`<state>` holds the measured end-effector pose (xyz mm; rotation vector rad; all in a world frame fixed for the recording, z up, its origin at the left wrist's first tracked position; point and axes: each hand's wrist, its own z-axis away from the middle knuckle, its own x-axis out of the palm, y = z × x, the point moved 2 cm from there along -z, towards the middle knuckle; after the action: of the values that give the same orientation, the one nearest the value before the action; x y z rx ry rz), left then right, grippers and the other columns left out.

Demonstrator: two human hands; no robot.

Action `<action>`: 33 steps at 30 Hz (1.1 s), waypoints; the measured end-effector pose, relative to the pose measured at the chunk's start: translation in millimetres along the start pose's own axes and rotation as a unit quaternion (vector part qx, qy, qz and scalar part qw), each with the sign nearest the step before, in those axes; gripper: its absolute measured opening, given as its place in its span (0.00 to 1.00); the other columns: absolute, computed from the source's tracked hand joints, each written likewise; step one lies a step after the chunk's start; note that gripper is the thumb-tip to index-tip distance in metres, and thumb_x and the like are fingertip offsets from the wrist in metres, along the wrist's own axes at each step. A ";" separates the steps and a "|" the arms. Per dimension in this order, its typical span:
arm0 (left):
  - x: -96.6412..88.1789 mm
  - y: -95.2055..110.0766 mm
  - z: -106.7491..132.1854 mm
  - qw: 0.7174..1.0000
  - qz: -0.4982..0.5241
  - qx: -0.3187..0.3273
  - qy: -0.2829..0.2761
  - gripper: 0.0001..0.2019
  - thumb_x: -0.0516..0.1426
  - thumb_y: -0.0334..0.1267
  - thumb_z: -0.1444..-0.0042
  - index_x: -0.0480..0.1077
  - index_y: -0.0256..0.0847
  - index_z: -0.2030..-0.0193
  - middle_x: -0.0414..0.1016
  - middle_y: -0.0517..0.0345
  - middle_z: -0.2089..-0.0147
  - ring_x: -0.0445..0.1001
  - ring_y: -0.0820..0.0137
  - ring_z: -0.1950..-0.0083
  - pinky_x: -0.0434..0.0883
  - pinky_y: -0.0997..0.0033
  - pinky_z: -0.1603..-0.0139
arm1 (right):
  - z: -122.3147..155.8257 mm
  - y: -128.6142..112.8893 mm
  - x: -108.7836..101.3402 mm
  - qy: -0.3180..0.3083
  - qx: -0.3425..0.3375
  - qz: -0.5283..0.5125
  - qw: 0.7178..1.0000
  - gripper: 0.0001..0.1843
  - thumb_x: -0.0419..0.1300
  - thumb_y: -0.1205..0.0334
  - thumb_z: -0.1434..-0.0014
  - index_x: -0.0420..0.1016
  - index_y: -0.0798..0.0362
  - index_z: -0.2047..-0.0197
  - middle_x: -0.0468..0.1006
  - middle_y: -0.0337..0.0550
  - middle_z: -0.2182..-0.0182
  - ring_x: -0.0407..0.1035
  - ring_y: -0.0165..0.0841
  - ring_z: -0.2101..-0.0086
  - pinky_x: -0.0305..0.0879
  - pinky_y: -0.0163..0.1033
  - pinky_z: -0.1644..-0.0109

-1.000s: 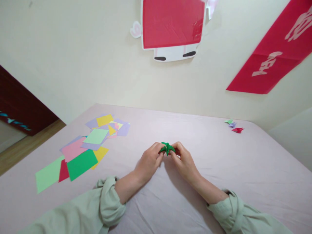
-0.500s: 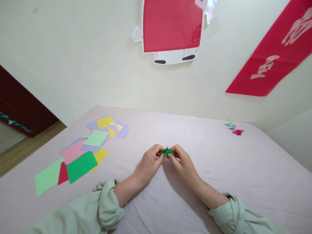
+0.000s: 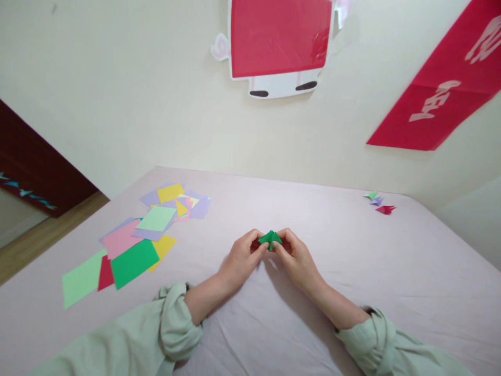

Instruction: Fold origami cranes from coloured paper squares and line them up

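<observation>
A small folded piece of dark green paper [image 3: 270, 239] is pinched between both my hands just above the pale pink sheet [image 3: 352, 271]. My left hand [image 3: 242, 259] grips its left side with thumb and fingertips pressed together. My right hand [image 3: 296, 258] holds its right side the same way. Both wrists rest low on the sheet, with pale green sleeves rolled back.
Several loose coloured paper squares [image 3: 133, 237] lie scattered on the sheet at the left. Three small folded paper figures [image 3: 379, 201], green, purple and red, sit at the far right near the wall. Red posters hang on the wall. A wooden floor [image 3: 35, 245] shows at the left edge.
The green paper's spread points have been drawn together into a more compact shape between my fingertips. My hands stayed in about the same place.
</observation>
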<state>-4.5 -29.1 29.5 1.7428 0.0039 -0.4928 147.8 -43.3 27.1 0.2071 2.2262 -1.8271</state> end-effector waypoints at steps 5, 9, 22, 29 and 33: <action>2.9 -4.0 -0.4 0.999 0.037 -0.009 0.001 0.02 0.54 0.33 0.43 0.68 0.39 0.65 0.71 0.61 0.67 0.69 0.72 0.64 0.66 0.75 0.61 | -0.9 4.1 0.1 -0.001 0.006 -0.013 1.000 0.03 0.55 0.62 0.39 0.67 0.52 0.65 0.72 0.38 0.70 0.67 0.32 0.68 0.63 0.37 0.62; 4.3 -7.5 -1.4 0.998 0.065 -0.010 -0.002 0.02 0.55 0.34 0.43 0.68 0.39 0.63 0.72 0.61 0.65 0.71 0.72 0.63 0.66 0.75 0.60 | -1.0 4.2 1.1 -0.003 0.008 -0.001 1.000 0.03 0.55 0.62 0.40 0.67 0.52 0.65 0.71 0.37 0.71 0.66 0.32 0.69 0.62 0.36 0.64; 6.9 -13.0 -7.5 0.982 0.159 -0.102 0.007 0.07 0.58 0.39 0.47 0.66 0.37 0.66 0.70 0.62 0.70 0.69 0.74 0.69 0.65 0.76 0.67 | -2.8 7.4 -0.7 -0.010 0.030 -0.012 0.999 0.08 0.55 0.58 0.39 0.64 0.51 0.68 0.69 0.35 0.73 0.67 0.32 0.70 0.62 0.37 0.65; 7.4 -10.9 -6.1 0.979 0.170 -0.108 -0.016 0.11 0.58 0.44 0.46 0.68 0.36 0.65 0.71 0.59 0.71 0.69 0.73 0.70 0.65 0.75 0.69 | -2.9 9.3 0.7 -0.014 0.023 0.005 1.000 0.06 0.54 0.59 0.39 0.64 0.51 0.67 0.69 0.35 0.73 0.65 0.32 0.70 0.60 0.36 0.65; 6.9 -13.1 -6.1 0.982 0.153 -0.108 0.000 0.11 0.57 0.44 0.46 0.67 0.37 0.66 0.70 0.60 0.71 0.68 0.73 0.71 0.64 0.75 0.70 | -2.4 10.0 0.2 -0.010 0.035 0.035 0.999 0.07 0.53 0.59 0.39 0.63 0.51 0.68 0.67 0.34 0.74 0.63 0.31 0.72 0.58 0.36 0.67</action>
<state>0.2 -22.1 15.9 1.4967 -0.2003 -0.2562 150.0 -38.9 18.1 0.2760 2.1174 -1.8624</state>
